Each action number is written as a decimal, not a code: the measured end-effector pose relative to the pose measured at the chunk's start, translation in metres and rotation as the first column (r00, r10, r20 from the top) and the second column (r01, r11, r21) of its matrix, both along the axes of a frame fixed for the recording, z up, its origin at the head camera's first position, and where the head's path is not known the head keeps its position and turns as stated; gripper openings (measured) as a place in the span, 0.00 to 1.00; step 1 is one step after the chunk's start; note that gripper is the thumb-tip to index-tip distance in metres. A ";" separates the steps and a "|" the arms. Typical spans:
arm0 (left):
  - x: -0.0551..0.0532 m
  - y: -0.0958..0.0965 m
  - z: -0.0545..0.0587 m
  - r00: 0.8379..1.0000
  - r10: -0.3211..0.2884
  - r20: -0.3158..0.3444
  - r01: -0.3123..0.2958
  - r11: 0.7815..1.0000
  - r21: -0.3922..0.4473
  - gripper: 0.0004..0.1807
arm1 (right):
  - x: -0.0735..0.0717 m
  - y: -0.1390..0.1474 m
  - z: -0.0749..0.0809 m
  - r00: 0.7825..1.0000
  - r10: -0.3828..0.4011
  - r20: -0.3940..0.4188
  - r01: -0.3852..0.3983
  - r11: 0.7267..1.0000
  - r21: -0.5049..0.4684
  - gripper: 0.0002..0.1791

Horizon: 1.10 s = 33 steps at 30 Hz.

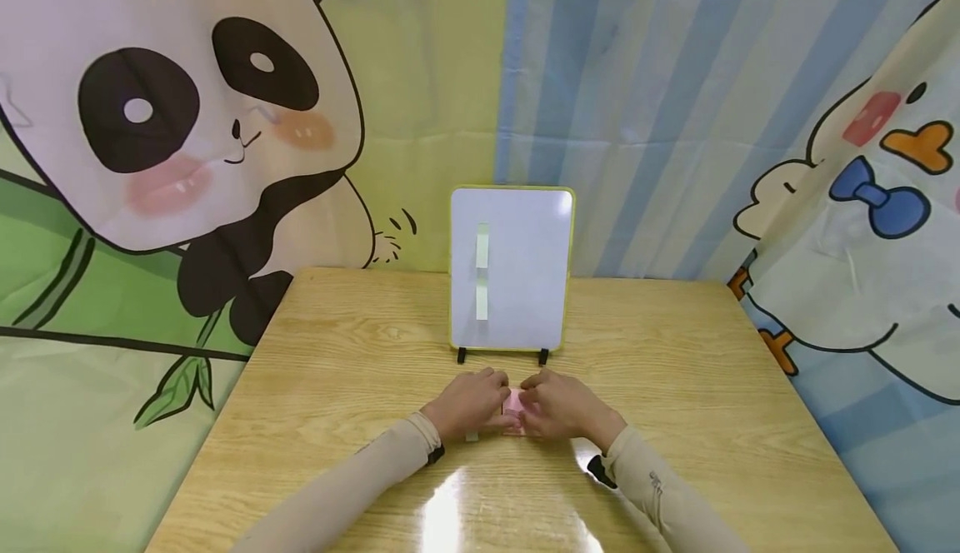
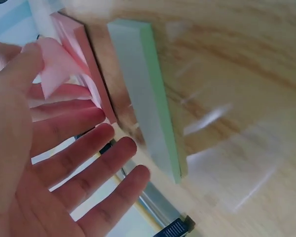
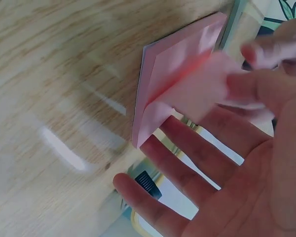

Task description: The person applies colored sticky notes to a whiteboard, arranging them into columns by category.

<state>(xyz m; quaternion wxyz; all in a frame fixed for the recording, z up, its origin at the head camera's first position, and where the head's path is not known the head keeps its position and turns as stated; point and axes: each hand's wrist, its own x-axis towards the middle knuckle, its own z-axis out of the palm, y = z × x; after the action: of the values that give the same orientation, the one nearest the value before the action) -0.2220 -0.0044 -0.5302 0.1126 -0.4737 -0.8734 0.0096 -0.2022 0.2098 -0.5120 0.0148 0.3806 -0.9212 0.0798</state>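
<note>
A pink sticky note pad point(image 3: 175, 57) lies on the table between the hands, its top sticky note point(image 3: 200, 86) bent up from the pad. My right hand point(image 1: 564, 405) pinches this raised sheet, the thumb over its free edge. The left hand point(image 1: 467, 403) is at the pad's other side, fingers fairly straight and spread, index fingertip near the pad's edge. Its thumb is close to the lifted sheet; whether they touch, I cannot tell. Beside the pink pad lies a pale green sticky note pad point(image 2: 145, 98), partly hidden by the left hand in the head view.
Behind the hands a white board point(image 1: 525, 270) with a yellow rim stands on black feet point(image 1: 543, 356). Two pale green strips point(image 1: 482, 246) are on its left half, one above the other. The wooden table point(image 1: 360, 320) reaches back to a cartoon-printed curtain point(image 1: 427, 103).
</note>
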 end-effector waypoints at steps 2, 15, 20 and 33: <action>-0.002 0.000 0.000 1.000 -0.019 -0.023 0.020 0.999 0.041 0.26 | 0.000 0.000 -0.002 1.000 0.015 -0.025 -0.015 1.000 -0.011 0.13; 0.016 0.016 0.017 0.890 -0.429 -0.151 0.450 0.881 0.148 0.06 | -0.004 0.004 0.000 0.999 0.040 0.003 -0.040 0.997 -0.064 0.04; 0.019 0.019 0.005 0.894 -0.442 -0.079 0.447 0.893 0.061 0.09 | -0.004 0.004 0.005 0.998 0.027 0.055 -0.024 0.998 -0.056 0.09; 0.019 0.016 -0.001 0.906 -0.423 0.008 0.423 0.906 0.006 0.14 | -0.012 0.002 0.010 0.997 0.054 0.060 -0.052 0.998 -0.033 0.08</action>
<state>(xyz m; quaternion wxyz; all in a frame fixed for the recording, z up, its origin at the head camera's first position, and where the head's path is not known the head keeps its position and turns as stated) -0.2033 0.0120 -0.5314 0.1092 -0.6513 -0.7507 -0.0190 -0.2139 0.2113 -0.5016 -0.0093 0.4019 -0.9094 0.1063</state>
